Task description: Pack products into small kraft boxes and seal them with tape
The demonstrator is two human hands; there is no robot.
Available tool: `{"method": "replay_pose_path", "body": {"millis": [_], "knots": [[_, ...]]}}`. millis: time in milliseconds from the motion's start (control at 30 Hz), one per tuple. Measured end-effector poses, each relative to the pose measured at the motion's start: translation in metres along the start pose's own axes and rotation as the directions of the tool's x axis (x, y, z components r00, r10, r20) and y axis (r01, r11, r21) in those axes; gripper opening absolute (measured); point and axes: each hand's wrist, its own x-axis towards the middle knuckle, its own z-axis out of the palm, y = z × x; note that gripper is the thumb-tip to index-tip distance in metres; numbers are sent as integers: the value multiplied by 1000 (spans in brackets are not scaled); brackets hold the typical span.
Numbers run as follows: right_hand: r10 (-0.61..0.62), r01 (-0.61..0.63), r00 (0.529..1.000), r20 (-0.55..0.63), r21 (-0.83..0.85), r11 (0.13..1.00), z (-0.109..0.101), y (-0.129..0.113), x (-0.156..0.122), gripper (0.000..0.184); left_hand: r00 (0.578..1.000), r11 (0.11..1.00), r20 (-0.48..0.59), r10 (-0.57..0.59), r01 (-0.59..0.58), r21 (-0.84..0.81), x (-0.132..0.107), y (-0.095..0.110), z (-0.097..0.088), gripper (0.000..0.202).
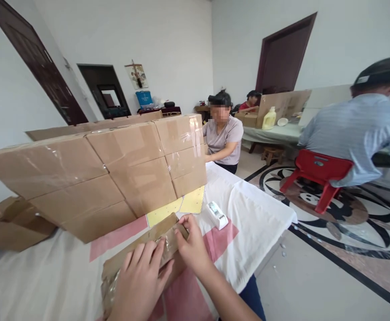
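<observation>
A small brown cardboard box (pixel 118 264) with clear packing tape on its top lies on the cloth-covered table, right before me. My left hand (pixel 143 272) rests over it, fingers bent across the taped top and thumb along the near side. At the box's far right end, my right hand (pixel 191 243) grips the corner, its thumb on top and fingers around the edge. Both hands partly cover the box. Just beyond my right hand stands a small white device (pixel 217 216) with a display on its top.
Stacked taped cartons (pixel 138 174) form a wall across the table's far side. An open carton (pixel 14 225) is at left. One person (pixel 226 138) sits across the table, another (pixel 358 129) on a red chair (pixel 322 169) at right. The white tablecloth (pixel 258 218) ends near my right.
</observation>
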Motion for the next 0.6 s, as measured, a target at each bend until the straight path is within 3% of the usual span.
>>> {"method": "replay_pose_path", "body": {"millis": [167, 333, 600], "knots": [[9, -9, 1000, -21, 27, 1000, 0, -3, -1, 20, 999, 999, -32, 4, -3, 45, -1, 1, 5, 39], [-5, 6, 1000, -31, 50, 999, 2, 0, -2, 21, 997, 999, -81, 0, 3, 46, -3, 3, 9, 36], [7, -6, 1000, -2, 63, 998, 1, 3, -2, 19, 989, 991, -93, -117, 122, 56, -12, 5, 15, 29]]}}
